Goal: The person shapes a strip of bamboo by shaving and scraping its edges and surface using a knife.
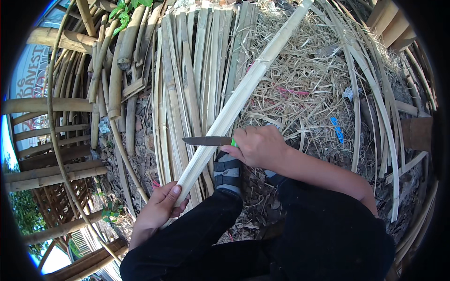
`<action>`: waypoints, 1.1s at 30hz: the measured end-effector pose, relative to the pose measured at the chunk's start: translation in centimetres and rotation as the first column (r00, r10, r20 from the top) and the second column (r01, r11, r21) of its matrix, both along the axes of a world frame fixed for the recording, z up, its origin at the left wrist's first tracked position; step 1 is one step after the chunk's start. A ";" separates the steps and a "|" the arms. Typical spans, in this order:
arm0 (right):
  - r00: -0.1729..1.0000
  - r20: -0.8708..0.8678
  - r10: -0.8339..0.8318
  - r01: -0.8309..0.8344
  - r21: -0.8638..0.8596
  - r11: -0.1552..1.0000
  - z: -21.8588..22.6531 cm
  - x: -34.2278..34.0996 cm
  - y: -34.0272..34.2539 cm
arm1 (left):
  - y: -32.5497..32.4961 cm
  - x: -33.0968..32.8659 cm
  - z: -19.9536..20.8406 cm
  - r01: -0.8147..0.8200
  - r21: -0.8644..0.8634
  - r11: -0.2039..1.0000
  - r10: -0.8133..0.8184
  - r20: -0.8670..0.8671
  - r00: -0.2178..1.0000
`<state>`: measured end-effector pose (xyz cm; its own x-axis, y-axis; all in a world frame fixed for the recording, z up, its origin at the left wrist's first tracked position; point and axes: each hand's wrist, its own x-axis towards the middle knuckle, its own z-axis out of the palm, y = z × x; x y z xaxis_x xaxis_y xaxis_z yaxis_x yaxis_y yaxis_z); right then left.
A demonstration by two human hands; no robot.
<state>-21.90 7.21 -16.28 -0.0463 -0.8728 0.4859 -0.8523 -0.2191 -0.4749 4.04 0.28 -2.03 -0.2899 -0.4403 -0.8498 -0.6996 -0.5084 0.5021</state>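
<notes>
A long, pale bamboo strip [238, 97] slants from beside my left thigh up to the far edge of the view. My left hand [161, 206] is closed round its near end, thumb on top. My right hand [260, 145] grips a knife by its bright green handle [233, 142], most of which is hidden in the fist. The dark knife blade [206, 141] points left and lies across the strip a short way above my left hand. Whether its edge bites into the bamboo I cannot tell.
Split bamboo slats [176, 84] lie in a pile beyond my left foot [228, 173]. Thin shavings [300, 79] cover the ground to the right, with a blue scrap [336, 130] among them. Long bent strips [356, 107] lie farther right. A bamboo pole frame [51, 104] stands at left.
</notes>
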 end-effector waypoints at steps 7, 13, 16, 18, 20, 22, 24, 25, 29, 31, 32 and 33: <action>0.998 -0.062 0.001 -0.003 -0.031 1.000 -1.4 -0.7 -0.6 | -0.1 -0.6 0.4 0.104 -0.053 0.993 -0.101 0.053 0.993; 0.991 -0.104 -0.080 0.075 -0.050 0.996 -3.2 -3.3 -1.2 | 0.1 -0.2 -0.1 0.107 -0.135 0.985 -0.098 0.071 0.993; 0.965 -0.076 -0.251 0.259 0.144 0.955 -3.2 -5.7 -1.3 | 0.0 0.1 -0.3 0.037 -0.080 0.996 -0.032 0.062 0.998; 0.967 -0.046 -0.251 0.255 0.180 0.950 -3.3 -7.6 -1.4 | 0.1 0.3 -0.6 -0.023 -0.043 0.999 0.025 0.060 0.998; 0.968 -0.013 -0.249 0.246 0.216 0.945 -3.5 -7.8 -1.4 | 0.2 0.3 -0.9 -0.043 -0.038 0.998 0.044 0.051 0.998; 0.958 0.157 -0.238 0.196 0.246 0.949 -3.2 -5.9 -0.9 | 0.1 0.1 -1.0 -0.055 -0.027 0.998 0.055 0.036 0.998; 0.964 0.237 -0.119 0.071 0.200 0.977 -2.3 -2.9 -0.6 | -0.1 0.2 -0.5 -0.006 0.026 1.000 0.005 0.037 0.999; 0.964 0.237 -0.120 0.073 0.200 0.977 -1.8 -1.7 -0.1 | -0.1 0.1 -0.6 -0.004 0.025 1.000 0.003 0.037 0.999; 0.979 0.180 0.095 -0.119 0.129 0.984 -1.2 0.6 0.7 | -0.2 0.3 -0.9 0.040 0.037 0.999 -0.040 0.006 0.999; 0.982 0.150 0.118 -0.132 0.085 0.988 -1.6 0.7 0.6 | -0.1 0.3 -0.9 0.049 0.046 0.998 -0.049 0.012 0.999; 0.988 0.099 0.120 -0.123 0.025 0.992 -1.9 0.4 0.4 | -0.1 0.1 -0.9 0.051 0.040 0.998 -0.051 0.024 0.998; 0.991 0.052 0.121 -0.119 -0.037 0.992 -2.1 0.3 0.0 | -0.1 0.2 -0.8 0.050 0.032 0.998 -0.051 0.041 0.998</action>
<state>-21.62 7.22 -18.38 0.0310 -0.8568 0.5148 -0.7921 -0.3351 -0.5101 4.26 0.18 -2.80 -0.2752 -0.3995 -0.8745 -0.7447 -0.4867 0.4567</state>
